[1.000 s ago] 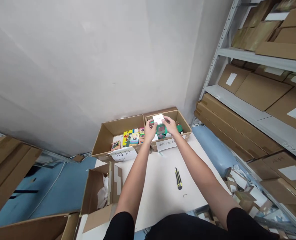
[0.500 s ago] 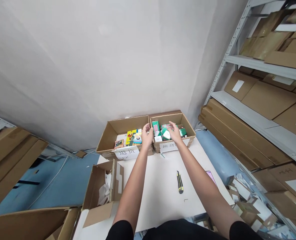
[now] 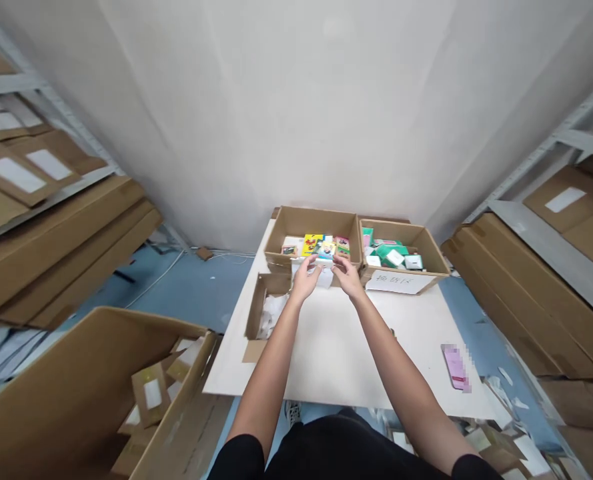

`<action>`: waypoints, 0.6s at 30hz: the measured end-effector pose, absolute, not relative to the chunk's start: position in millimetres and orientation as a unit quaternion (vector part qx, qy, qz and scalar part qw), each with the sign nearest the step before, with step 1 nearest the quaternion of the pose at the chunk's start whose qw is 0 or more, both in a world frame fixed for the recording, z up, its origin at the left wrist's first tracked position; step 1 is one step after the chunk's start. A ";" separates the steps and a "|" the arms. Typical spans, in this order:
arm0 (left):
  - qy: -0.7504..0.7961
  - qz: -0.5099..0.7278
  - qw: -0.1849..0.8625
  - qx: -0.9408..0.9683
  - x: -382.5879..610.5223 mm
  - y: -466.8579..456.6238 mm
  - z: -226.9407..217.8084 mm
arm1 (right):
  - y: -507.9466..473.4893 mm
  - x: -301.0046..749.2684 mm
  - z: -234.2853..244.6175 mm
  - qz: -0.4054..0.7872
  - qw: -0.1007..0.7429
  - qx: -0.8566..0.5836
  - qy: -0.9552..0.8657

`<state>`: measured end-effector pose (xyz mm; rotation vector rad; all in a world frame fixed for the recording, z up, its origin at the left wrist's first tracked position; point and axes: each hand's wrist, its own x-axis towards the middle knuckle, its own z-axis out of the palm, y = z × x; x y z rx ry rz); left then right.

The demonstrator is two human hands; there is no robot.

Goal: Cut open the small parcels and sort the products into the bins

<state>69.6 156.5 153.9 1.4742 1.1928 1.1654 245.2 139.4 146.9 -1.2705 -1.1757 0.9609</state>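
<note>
A small box with a light-blue and yellow printed face (image 3: 327, 248) sits at the front of a brown open-topped cardboard carton (image 3: 321, 223), directly ahead of both hands. The left hand (image 3: 305, 279) and right hand (image 3: 347, 275) face each other at the carton's front wall, fingers curved inward and a gap between them. A pale strip shows between the fingertips; whether either grip has hold of it, or of the box, I cannot tell.

Beside the box lie a yellow printed pack (image 3: 312, 244) and a pink-and-green pack (image 3: 343, 245). To the right, a second brown cardboard carton (image 3: 396, 230) holds green-and-white boxes (image 3: 395, 253) and bears a handwritten white paper sign (image 3: 399, 281). Nearer, on the left, a smaller brown carton (image 3: 253, 313) contains crumpled white paper (image 3: 272, 312).

All three cartons stand on a white bench (image 3: 336, 353); a flat pink rectangular object (image 3: 455, 367), partly pixelated, lies near its right edge.
</note>
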 end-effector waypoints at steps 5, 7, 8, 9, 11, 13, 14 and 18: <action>0.543 0.362 0.424 0.628 -34.5 125.3 92.6 | 126.3 123.7 104.4 0.497 0.469 -0.502 -0.531; 0.587 0.278 0.387 0.655 -68.8 109.5 71.5 | 114.9 84.1 86.4 0.520 0.413 -0.488 -0.567; 0.606 0.237 0.364 0.667 -84.0 101.1 62.2 | 108.0 69.5 77.4 0.520 0.376 -0.490 -0.590; 0.621 0.205 0.343 0.674 -97.8 92.3 53.8 | 100.3 59.0 68.5 0.510 0.332 -0.502 -0.614; 0.636 0.165 0.311 0.687 -121.0 74.1 37.9 | 82.7 50.7 51.0 0.456 0.232 -0.550 -0.660; 0.639 0.134 0.280 0.703 -137.8 56.1 21.8 | 63.1 55.3 34.5 0.383 0.132 -0.599 -0.691; 0.639 0.113 0.263 0.714 -143.8 47.8 13.5 | 53.1 60.2 27.1 0.353 0.089 -0.613 -0.701; 0.619 0.054 0.253 0.742 -155.6 25.9 -16.9 | 21.3 74.0 3.3 0.315 -0.005 -0.620 -0.719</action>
